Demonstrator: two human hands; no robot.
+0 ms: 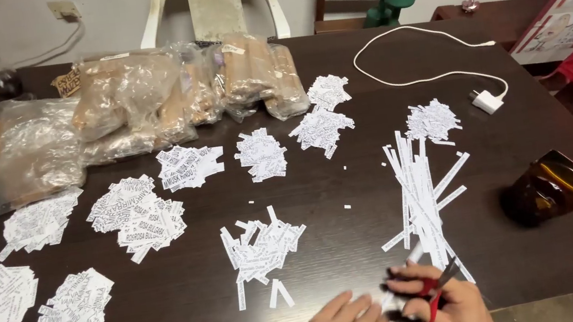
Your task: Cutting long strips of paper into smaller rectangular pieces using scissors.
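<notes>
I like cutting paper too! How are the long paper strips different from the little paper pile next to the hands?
The long paper strips are uncut, narrow and lie roughly side by side, reaching up the table. The little paper pile is short snipped slips, heaped criss-cross. The strips lie above the right hand with its red-handled scissors. Both are white printed paper.

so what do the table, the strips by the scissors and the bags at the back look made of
Table: dark wood, likely varnished, faint sheen.
Strips: thin white printed paper, flat and matte.
Bags: clear plastic film, crinkled and glossy.
Scissors: red handles look plastic; blades mostly hidden by the right hand.
</notes>
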